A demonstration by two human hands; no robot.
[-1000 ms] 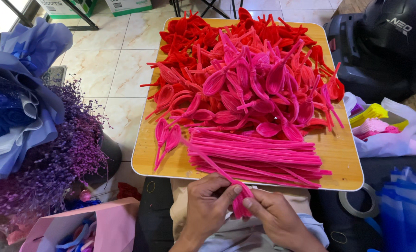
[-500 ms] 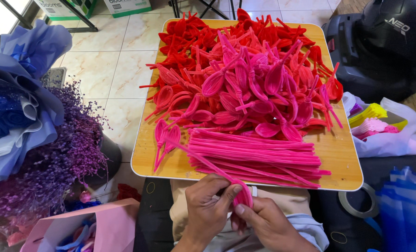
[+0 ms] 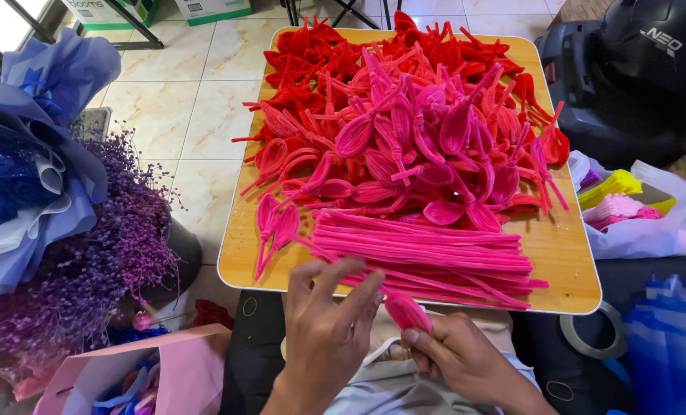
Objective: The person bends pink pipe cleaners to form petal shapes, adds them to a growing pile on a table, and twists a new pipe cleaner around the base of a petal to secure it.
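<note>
Petal: pink pipe-cleaner petal (image 3: 407, 313) pinched in my right hand (image 3: 466, 361), just off the bench (image 3: 566, 253) near edge.
Left hand (image 3: 328, 330): fingers spread wide, empty, over straight pink stems (image 3: 435, 250).

bright daylight | soft shadows | sharp focus | slight edge distortion

A wooden tabletop (image 3: 566, 261) carries straight pink pipe cleaners (image 3: 427, 250) and looped petals (image 3: 404, 131).
</note>
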